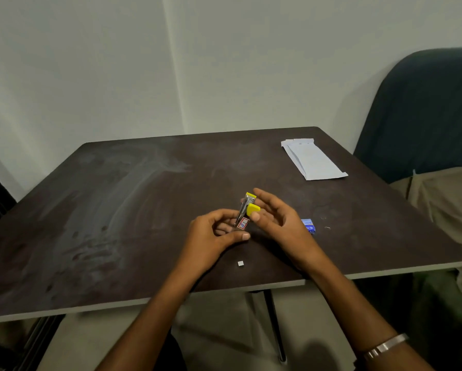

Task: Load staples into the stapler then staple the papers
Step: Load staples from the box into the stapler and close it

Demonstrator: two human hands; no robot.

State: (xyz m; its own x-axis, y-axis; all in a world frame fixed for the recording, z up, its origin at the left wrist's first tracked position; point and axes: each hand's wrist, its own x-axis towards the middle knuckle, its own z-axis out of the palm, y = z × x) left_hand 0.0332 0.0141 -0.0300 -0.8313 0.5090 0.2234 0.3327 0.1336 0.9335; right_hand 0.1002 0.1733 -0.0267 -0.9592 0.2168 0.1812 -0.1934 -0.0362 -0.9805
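Note:
A small yellow and metal stapler (247,210) stands tilted above the middle of the dark table, hinged apart, with a red and white sticker on its lower end. My left hand (213,234) grips that lower end between fingers and thumb. My right hand (275,215) touches the yellow part with thumb and fingertips. A blue staple box (309,225) lies just right of my right hand. A short strip of staples (240,263) rests on the table near the front edge. The folded white papers (311,159) lie at the far right corner.
The dark table (117,210) has a pale front edge close to me. Two loose staples (327,227) lie right of the blue box. A dark chair back (425,111) and a beige cloth (446,210) stand to the right of the table.

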